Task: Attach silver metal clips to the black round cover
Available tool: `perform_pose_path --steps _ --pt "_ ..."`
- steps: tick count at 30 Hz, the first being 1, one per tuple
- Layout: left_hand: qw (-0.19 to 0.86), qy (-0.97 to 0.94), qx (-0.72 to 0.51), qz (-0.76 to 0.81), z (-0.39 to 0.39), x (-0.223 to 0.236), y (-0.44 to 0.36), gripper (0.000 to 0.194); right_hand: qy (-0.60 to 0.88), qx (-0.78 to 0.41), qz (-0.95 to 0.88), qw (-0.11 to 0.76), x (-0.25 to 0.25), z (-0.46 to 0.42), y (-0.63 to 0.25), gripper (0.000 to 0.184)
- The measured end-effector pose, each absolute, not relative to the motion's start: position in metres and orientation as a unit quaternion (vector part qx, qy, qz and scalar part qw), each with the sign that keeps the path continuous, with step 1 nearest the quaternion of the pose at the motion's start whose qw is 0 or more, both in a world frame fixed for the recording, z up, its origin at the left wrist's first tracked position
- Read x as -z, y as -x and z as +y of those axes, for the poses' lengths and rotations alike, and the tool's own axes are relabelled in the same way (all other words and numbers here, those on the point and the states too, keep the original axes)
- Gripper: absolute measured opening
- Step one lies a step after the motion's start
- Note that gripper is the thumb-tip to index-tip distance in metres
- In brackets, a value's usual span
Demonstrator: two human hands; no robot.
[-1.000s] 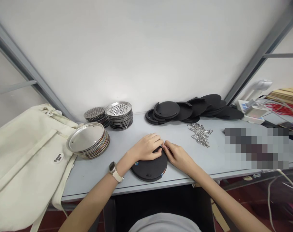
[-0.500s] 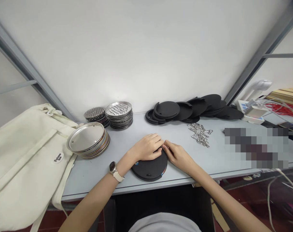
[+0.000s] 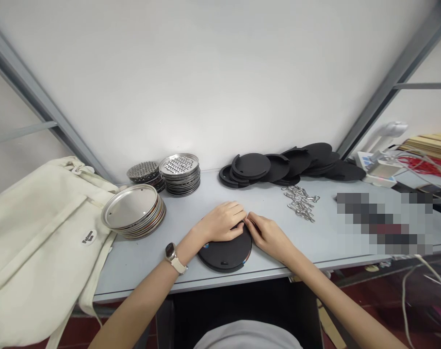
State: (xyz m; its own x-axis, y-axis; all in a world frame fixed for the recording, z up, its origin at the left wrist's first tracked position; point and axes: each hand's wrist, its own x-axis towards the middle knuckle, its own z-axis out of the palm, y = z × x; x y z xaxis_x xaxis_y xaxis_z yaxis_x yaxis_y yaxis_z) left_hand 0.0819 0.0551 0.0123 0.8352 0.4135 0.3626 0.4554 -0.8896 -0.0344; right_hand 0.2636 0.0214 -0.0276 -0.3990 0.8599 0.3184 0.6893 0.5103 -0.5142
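A black round case (image 3: 223,254) lies flat near the table's front edge, with a coloured strip at its right rim and a small slot at the front. My left hand (image 3: 223,222) rests over its far side, fingers curled at the far right rim. At that same rim my right hand (image 3: 266,235) pinches with thumb and forefinger, touching the left fingertips. Whatever small piece lies between the fingertips is hidden. Behind the hands, to the right, is a loose pile of small metal carabiner clips (image 3: 301,203).
Stacked metal discs (image 3: 129,206) stand on the left, with two stacks of grater discs (image 3: 179,167) behind. More black round cases (image 3: 251,167) overlap along the wall. A cream bag (image 3: 41,242) covers the left end. White devices (image 3: 383,167) and a blurred-out patch (image 3: 383,223) are right.
Both hands stay at the far right rim of the black case, with hardly any finger movement. The view has shifted very slightly.
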Motion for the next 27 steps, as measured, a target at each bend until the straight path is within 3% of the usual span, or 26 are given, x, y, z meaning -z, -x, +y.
perform_pose_path --steps 27 --pt "0.014 0.953 0.189 -0.236 0.0544 -0.0112 -0.0821 0.008 0.485 -0.108 -0.816 0.297 0.0250 0.0177 -0.2633 0.021"
